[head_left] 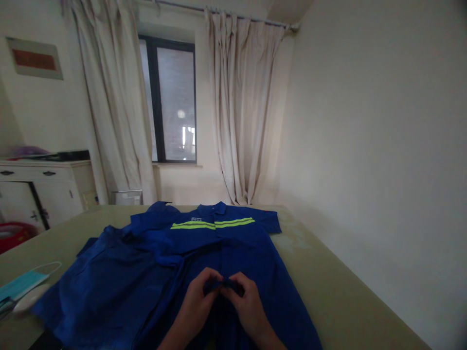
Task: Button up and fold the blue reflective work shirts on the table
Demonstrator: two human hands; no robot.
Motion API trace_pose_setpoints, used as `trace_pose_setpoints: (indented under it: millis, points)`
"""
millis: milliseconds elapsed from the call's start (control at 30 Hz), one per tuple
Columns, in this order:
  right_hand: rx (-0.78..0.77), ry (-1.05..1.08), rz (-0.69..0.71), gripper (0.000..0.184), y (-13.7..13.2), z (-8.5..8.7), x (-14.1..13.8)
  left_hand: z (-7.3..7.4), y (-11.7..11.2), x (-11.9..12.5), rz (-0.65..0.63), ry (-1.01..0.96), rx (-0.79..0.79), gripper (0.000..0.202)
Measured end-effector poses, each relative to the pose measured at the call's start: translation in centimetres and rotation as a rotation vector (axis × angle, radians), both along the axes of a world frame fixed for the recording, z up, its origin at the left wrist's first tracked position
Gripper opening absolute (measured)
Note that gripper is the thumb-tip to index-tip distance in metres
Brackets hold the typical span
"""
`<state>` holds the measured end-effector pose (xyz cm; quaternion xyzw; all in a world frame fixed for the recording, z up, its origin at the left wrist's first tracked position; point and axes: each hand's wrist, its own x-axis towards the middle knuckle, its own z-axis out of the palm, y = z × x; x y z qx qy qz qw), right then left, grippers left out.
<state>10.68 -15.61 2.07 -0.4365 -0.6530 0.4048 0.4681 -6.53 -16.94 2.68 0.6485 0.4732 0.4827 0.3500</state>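
A blue short-sleeved work shirt (248, 243) with a yellow-green reflective stripe across its chest lies spread on the table, collar away from me. Over its lower front, my left hand (199, 296) and my right hand (246, 299) meet, thumbs and fingers pinched on the shirt's front edge. The cloth bunches up a little between the fingertips. Whether a button sits there is too small to tell. To the left, another blue garment (109, 287) lies crumpled against the shirt.
On the table's (339, 291) left side are a light-blue face mask (25, 284) and a pale rounded object (31, 299). A wall (383, 170) runs along the right. Behind stand a white cabinet (58, 189), curtains (241, 97) and a window (177, 102). A red basin (16, 236) is at far left.
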Motion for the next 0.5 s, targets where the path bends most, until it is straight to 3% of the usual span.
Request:
trace_pose_setpoints:
  millis: [500]
  points:
    - [-0.096,0.080,0.041,0.040,1.0,-0.3,0.4,0.7,-0.2,-0.6,0.010,0.045,0.043,0.010]
